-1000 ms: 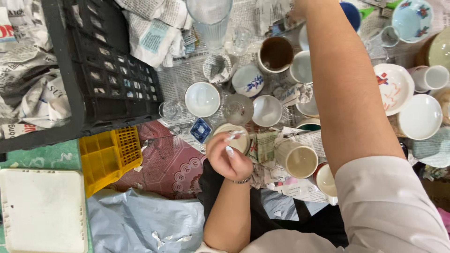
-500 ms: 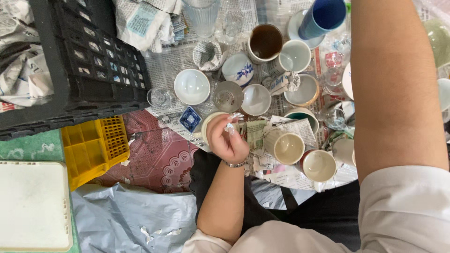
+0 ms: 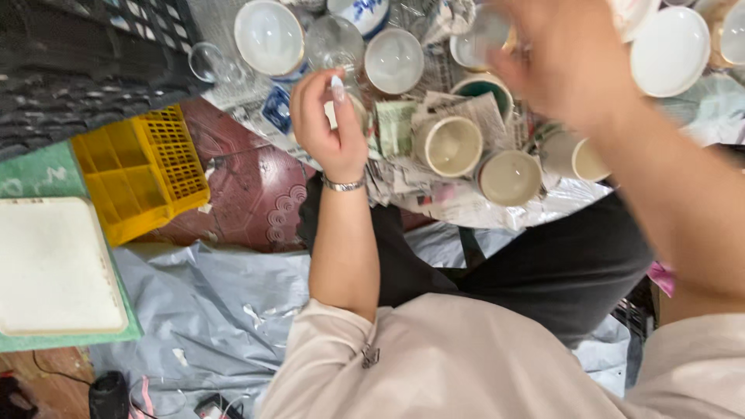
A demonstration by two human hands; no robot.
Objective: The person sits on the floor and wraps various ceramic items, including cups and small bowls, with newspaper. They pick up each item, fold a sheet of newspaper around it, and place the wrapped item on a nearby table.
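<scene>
left hand [image 3: 330, 128] – fingers curled narrow on a small pale cup [image 3: 341, 109] | right hand [image 3: 563, 54] – blurred, closed around a clear glass [image 3: 490, 35] | just beside: round glazed cups [image 3: 450, 145] on crumpled newspaper [image 3: 458, 206]

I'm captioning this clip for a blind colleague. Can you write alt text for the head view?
Seen from above, a person's left hand rests among cups and bowls on newspaper, while the blurred right hand lifts what looks like a clear glass. A yellow crate sits to the left.

Cream sleeves pushed up, black trousers — silver bracelet [image 3: 344, 185] on left wrist.
</scene>
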